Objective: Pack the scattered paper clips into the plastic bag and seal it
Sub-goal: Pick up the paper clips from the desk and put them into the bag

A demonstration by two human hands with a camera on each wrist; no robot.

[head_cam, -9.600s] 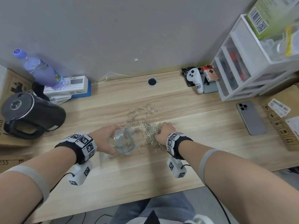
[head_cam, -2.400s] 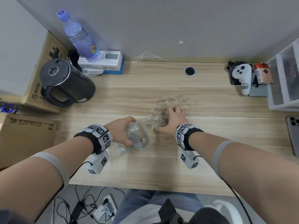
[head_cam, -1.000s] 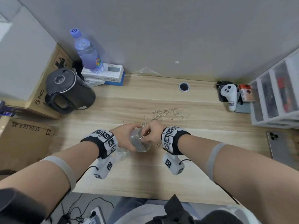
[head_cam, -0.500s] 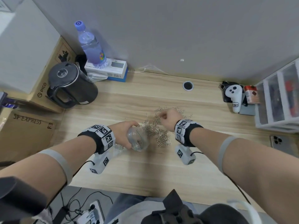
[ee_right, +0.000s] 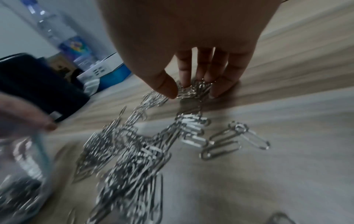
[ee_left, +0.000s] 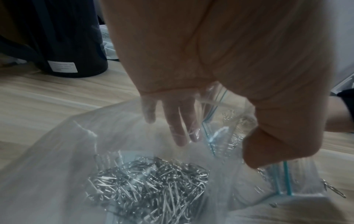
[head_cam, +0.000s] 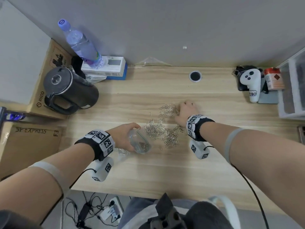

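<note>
A clear zip-top plastic bag (head_cam: 140, 143) lies on the wooden desk with its mouth towards the clips. My left hand (head_cam: 132, 138) holds that mouth open, fingers inside and thumb outside. In the left wrist view the bag (ee_left: 86, 136) has a heap of silver paper clips (ee_left: 149, 181) inside, with my left hand (ee_left: 218, 147) at the blue zip strip. Loose paper clips (head_cam: 162, 128) lie scattered just right of the bag. My right hand (head_cam: 181, 109) is at the pile's far end. In the right wrist view my right hand (ee_right: 191, 92) pinches a bunch off the paper clips (ee_right: 134, 151).
A black kettle (head_cam: 69, 91), a water bottle (head_cam: 80, 45) and a white box (head_cam: 109, 66) stand at the back left. A white controller (head_cam: 250, 83) and a drawer unit (head_cam: 292, 90) are at the back right. Cardboard boxes (head_cam: 31, 142) sit left of the desk.
My right hand left the bag's mouth and moved away across the pile to its far right end, where it now closes on clips. The left hand and the bag have hardly moved.
</note>
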